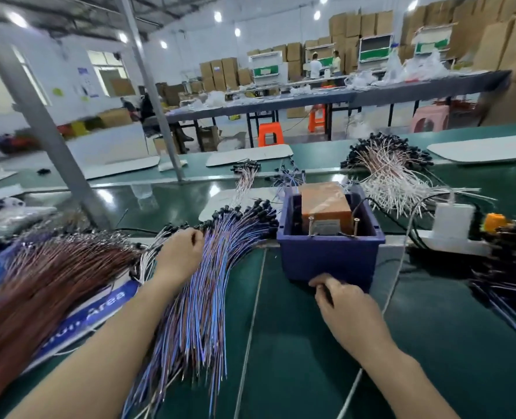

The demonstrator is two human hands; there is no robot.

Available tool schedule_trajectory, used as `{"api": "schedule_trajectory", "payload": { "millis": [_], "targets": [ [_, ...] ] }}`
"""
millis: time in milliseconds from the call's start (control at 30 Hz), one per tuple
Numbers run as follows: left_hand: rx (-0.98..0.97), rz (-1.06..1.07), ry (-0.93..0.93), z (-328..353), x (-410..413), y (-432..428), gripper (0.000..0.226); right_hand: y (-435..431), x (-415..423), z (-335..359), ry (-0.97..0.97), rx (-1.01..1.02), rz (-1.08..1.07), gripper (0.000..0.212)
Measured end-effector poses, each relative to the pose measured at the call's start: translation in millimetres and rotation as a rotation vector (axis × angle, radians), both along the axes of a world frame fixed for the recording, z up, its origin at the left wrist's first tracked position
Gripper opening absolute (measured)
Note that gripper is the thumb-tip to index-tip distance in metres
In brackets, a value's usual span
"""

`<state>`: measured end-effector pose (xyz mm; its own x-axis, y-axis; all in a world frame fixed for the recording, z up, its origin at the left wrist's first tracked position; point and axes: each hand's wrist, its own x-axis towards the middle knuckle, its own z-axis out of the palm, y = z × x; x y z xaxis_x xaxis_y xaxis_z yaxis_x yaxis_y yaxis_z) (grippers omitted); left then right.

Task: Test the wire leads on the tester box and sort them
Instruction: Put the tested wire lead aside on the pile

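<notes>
The tester box, orange-brown with two upright metal pins at its front, sits inside a blue plastic bin at the middle of the green bench. A large fan of blue and purple wire leads with black ends lies left of the bin. My left hand rests on top of this fan with its fingers curled into the leads near their black ends. My right hand is just in front of the bin, fingers curled round a thin dark lead. A brown lead pile lies far left.
A white and pink lead pile lies behind the bin on the right, and dark leads lie at the right edge. A white power strip with an orange plug stands right of the bin. A grey slanted post rises at the left.
</notes>
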<state>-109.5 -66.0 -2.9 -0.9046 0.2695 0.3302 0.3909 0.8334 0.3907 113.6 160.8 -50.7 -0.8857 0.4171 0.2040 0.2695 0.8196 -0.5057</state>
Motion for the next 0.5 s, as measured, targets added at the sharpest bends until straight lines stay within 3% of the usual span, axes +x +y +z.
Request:
{"api": "schedule_trajectory", "payload": {
  "millis": [267, 333, 500],
  "targets": [
    [0.180, 0.109, -0.271, -6.0, -43.9, 18.9, 0.030, 4.5, -1.2, -11.0, 0.031, -0.133, 0.008, 0.018],
    [0.238, 0.102, -0.344, -6.2, -48.4, 25.6, 0.038, 5.4, -1.3, -11.7, 0.034, -0.162, 0.013, 0.019],
    [0.286, 0.087, -0.353, -15.1, -54.6, 33.4, 0.043, 8.3, -2.7, -11.1, 0.083, -0.259, 0.032, 0.020]
  ]
}}
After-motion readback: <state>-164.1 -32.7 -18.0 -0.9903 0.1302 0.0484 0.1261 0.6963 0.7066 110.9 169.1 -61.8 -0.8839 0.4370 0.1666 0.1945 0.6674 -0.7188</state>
